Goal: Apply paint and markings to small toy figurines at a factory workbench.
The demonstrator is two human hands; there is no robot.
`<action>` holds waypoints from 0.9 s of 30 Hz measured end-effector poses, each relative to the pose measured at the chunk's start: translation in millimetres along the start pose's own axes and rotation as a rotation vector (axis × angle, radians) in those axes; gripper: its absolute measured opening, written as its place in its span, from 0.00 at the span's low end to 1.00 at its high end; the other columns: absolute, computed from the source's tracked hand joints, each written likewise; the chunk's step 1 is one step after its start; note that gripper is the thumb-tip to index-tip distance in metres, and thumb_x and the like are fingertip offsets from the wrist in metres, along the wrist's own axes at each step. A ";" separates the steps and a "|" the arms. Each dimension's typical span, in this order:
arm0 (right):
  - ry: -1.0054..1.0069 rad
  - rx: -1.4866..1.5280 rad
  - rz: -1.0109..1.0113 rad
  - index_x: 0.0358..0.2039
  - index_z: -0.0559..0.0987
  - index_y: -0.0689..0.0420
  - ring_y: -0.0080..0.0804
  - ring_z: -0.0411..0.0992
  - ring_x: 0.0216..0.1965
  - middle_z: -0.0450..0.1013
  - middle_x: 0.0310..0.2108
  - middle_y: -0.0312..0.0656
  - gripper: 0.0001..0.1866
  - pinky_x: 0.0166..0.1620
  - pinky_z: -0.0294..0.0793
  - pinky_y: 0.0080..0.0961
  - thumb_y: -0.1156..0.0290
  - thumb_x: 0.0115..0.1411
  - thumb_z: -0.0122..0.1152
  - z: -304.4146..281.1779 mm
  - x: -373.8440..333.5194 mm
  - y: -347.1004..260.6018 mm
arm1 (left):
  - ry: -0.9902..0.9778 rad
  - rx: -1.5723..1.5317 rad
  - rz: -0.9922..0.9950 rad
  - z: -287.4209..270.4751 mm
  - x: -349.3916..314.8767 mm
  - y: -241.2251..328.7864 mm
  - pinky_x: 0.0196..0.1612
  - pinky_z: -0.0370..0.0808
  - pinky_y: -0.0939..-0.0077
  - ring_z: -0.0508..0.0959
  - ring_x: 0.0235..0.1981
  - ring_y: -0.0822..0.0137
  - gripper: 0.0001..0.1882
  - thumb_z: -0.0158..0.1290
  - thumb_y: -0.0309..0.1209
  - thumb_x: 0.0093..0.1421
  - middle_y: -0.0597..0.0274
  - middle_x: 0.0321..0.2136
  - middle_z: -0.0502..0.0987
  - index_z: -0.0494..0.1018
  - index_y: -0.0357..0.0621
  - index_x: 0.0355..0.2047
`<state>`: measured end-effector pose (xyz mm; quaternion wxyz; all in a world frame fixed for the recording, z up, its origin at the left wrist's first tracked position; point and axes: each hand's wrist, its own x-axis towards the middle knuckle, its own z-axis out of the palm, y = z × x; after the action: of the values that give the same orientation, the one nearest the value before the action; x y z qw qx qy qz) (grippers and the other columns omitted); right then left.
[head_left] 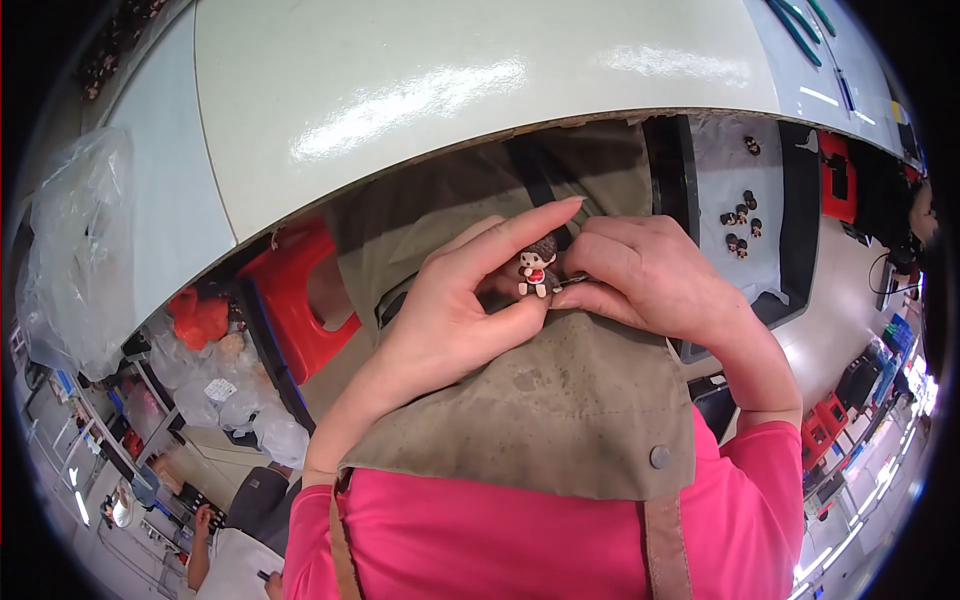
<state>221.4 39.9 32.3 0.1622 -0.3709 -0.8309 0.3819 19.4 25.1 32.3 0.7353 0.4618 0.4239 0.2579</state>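
My left hand (455, 295) holds a small figurine (537, 270) above my lap, in front of the brown apron (520, 400). The figurine has dark brown hair, a pale face and body, and a red patch on its front. Its index finger stretched past the figurine's head, the left hand keeps its thumb below. At the figurine's right side, my right hand (655, 275) is closed in a pinch. A thin dark bit shows at those fingertips, too small to name.
A pale table (450, 90) curves across the front, with green-handled pliers (795, 30) at far right. Right of my lap, a dark tray (800, 215) holds several similar figurines on white lining. Red stool (300, 300) and plastic bags (85, 250) lie left; another person (235, 560) sits lower left.
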 end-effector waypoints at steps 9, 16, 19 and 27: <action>0.002 -0.167 -0.037 0.22 0.68 0.56 0.40 0.68 0.23 0.65 0.21 0.39 0.16 0.24 0.67 0.32 0.58 0.48 0.63 -2.6 1.3 -1.1 | 0.045 0.197 0.125 -0.8 0.8 0.8 0.34 0.69 0.86 0.69 0.29 0.78 0.32 0.47 0.14 0.47 0.66 0.30 0.66 0.67 0.51 0.54; 0.009 -0.152 -0.031 0.22 0.68 0.56 0.40 0.68 0.25 0.66 0.23 0.40 0.17 0.25 0.68 0.31 0.59 0.46 0.63 -1.9 4.3 -0.2 | 0.026 0.233 0.124 -2.3 -0.5 4.1 0.37 0.66 0.87 0.68 0.34 0.78 0.32 0.47 0.13 0.44 0.67 0.33 0.66 0.68 0.44 0.53; -0.030 -0.160 -0.047 0.23 0.68 0.57 0.41 0.68 0.25 0.67 0.24 0.40 0.17 0.26 0.69 0.32 0.58 0.46 0.63 -3.9 5.4 0.0 | 0.039 0.214 0.105 -2.2 -0.6 5.1 0.37 0.66 0.87 0.68 0.34 0.78 0.32 0.47 0.13 0.44 0.67 0.33 0.66 0.68 0.43 0.53; -0.018 -0.090 -0.020 0.23 0.68 0.57 0.43 0.68 0.25 0.67 0.24 0.41 0.19 0.26 0.68 0.34 0.55 0.48 0.62 -6.9 6.8 3.7 | 0.033 0.270 0.140 -2.0 2.6 6.0 0.33 0.66 0.86 0.68 0.30 0.77 0.33 0.48 0.14 0.44 0.67 0.29 0.65 0.68 0.48 0.53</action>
<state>222.5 50.1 33.9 0.1415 -0.3661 -0.8522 0.3459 19.1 30.6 36.2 0.6396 0.5807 0.4333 0.2569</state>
